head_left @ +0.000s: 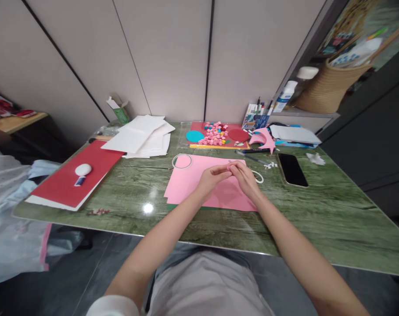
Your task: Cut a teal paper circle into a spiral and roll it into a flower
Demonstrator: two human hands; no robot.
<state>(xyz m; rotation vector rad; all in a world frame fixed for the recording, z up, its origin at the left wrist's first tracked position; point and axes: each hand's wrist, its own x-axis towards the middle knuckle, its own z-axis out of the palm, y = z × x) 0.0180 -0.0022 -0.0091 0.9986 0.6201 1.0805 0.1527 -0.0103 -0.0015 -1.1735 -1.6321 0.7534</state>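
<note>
My left hand [213, 179] and my right hand [246, 179] meet above a pink sheet of paper [186, 177], with their fingertips pinched together. Whatever sits between the fingers is too small and covered to name; a hint of pink shows there. Under the pink sheet, a strip of green paper [171, 206] sticks out along the near edge. A roll of tape [174, 164] lies on the sheet's far left corner. Beside my right hand, a white ring-shaped roll [260, 177] is partly hidden.
Behind the sheet lie pink folded pieces [214, 134] and a pink paper offcut [268, 139]. A phone [292, 169] and small white scraps [271, 165] are at right. Red paper [100, 164] and white sheets [136, 134] are at left, near another person's clothing [11, 219].
</note>
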